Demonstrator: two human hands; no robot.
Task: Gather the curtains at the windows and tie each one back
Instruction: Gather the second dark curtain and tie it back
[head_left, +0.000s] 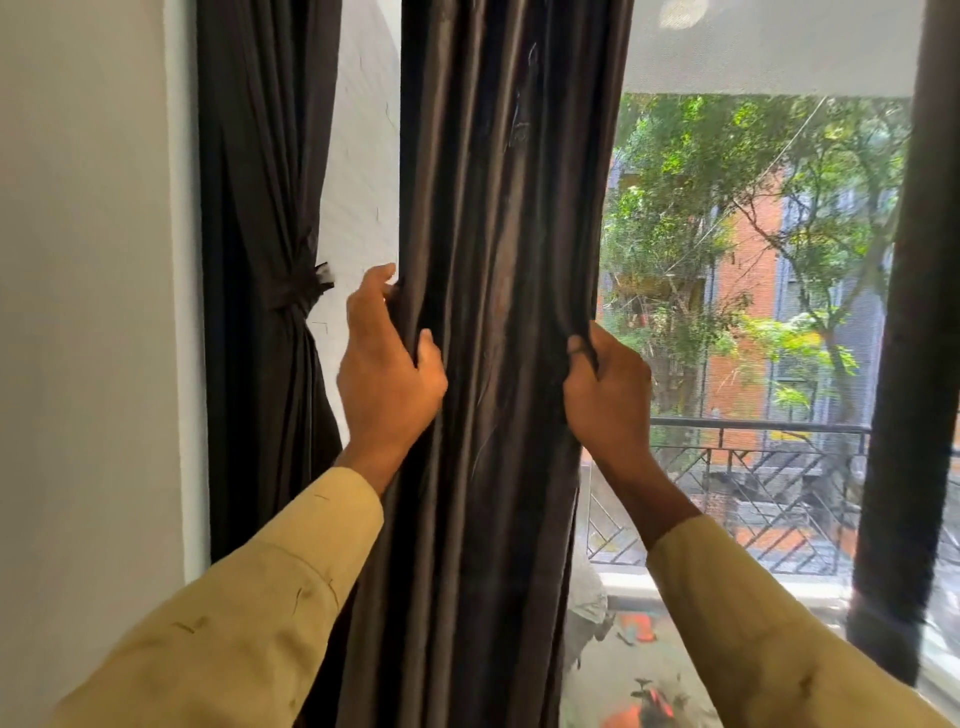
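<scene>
- The window (753, 312) in front of me carries it all; its pale sill (727, 590) runs along the bottom.
- At its left edge, just beside the white wall (78, 260), hangs the tied curtain (260, 156), dark and cinched at mid-height by a dark tie (296, 299).
- Before the glass hangs the middle curtain (498, 208), dark and bunched in long folds; my left hand (387, 374) grips its left edge, my right hand (608, 395) its right.
- At the right stands a dark upright strip (904, 364); curtain or frame, I cannot tell.

Long tan sleeves (291, 582), faintly smudged, cover both forearms to buttoned cuffs.
</scene>
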